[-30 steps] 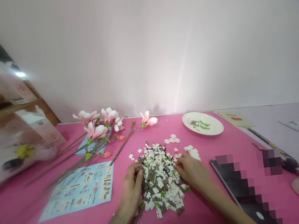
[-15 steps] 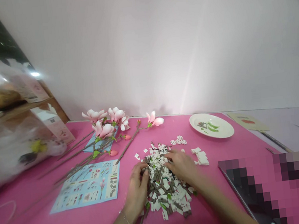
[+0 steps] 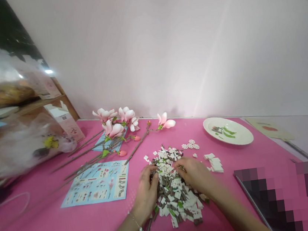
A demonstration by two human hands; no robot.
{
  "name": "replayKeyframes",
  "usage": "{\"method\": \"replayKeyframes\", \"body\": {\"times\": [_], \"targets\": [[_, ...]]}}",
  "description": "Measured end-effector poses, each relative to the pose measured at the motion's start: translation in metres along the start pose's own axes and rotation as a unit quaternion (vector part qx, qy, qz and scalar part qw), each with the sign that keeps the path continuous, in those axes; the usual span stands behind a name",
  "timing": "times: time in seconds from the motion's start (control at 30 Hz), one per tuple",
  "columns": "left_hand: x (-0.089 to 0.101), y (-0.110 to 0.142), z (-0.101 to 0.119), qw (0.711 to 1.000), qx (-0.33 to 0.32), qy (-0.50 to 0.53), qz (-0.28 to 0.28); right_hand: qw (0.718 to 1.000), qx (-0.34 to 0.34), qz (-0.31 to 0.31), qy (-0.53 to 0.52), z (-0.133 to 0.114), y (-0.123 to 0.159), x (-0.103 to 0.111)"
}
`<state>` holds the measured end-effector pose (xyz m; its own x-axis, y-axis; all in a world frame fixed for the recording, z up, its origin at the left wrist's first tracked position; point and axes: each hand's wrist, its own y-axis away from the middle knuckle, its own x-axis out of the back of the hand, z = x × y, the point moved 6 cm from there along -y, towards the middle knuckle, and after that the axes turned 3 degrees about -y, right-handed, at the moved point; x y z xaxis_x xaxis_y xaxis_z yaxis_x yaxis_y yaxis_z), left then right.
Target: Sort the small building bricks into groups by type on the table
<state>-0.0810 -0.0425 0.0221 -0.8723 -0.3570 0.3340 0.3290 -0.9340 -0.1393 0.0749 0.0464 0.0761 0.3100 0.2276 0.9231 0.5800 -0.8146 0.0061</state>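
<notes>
My left hand (image 3: 145,191) rests on the left edge of a heap of small white, brown and green plastic bricks (image 3: 176,195), its fingers curled into the pieces. My right hand (image 3: 194,174) lies on the heap's upper right side, with its fingers pressed among the bricks. Neither hand clearly shows a piece held. A thin bracelet (image 3: 136,222) circles my left wrist. Just beyond the heap lie several white lattice pieces (image 3: 190,144), and a small group of white bricks (image 3: 215,163) sits to its right.
A pink mat (image 3: 41,204) covers the table. Left of the heap lie a printed blue sheet (image 3: 95,183) and pink-white magnolia stems (image 3: 113,130). A white plate (image 3: 228,130) holds green pieces. A dark tablet (image 3: 254,200) lies front right, partly blurred. A plastic bag (image 3: 25,146) stands far left.
The whole scene has drifted right in the picture as the head turned. My hands stay at the heap, with the right hand shifted slightly toward the left hand.
</notes>
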Motion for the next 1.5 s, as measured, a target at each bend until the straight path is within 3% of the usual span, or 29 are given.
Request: {"method": "replayKeyframes", "body": {"times": [0.17, 0.37, 0.5, 0.67, 0.77, 1.07, 1.27, 1.5], "targets": [[0.000, 0.000, 0.001, 1.000, -0.003, 0.002, 0.001, 0.999, -0.029, 0.021, 0.025, -0.009, -0.015, 0.004], [0.001, 0.000, 0.003, 1.000, 0.004, 0.007, 0.007, 0.997, -0.048, 0.048, 0.042, -0.009, -0.031, -0.017], [0.002, 0.000, 0.002, 1.000, 0.009, 0.004, 0.003, 0.996, -0.060, 0.053, 0.041, 0.016, -0.033, -0.015], [0.002, 0.000, 0.004, 1.000, 0.007, 0.003, 0.007, 0.988, -0.127, 0.069, 0.059, 0.067, -0.027, 0.018], [0.003, 0.001, 0.004, 1.000, 0.014, 0.003, 0.010, 0.985, -0.144, 0.063, 0.066, 0.081, -0.022, 0.031], [0.001, 0.000, 0.001, 1.000, 0.006, 0.000, 0.005, 0.986, -0.151, 0.040, 0.053, 0.068, -0.016, 0.032], [0.001, 0.000, 0.004, 1.000, 0.005, -0.004, 0.000, 0.995, -0.091, 0.015, 0.039, 0.049, -0.016, 0.025], [0.002, 0.000, 0.003, 1.000, 0.011, 0.003, 0.003, 0.991, -0.120, 0.046, 0.036, 0.068, -0.019, 0.026]]}}
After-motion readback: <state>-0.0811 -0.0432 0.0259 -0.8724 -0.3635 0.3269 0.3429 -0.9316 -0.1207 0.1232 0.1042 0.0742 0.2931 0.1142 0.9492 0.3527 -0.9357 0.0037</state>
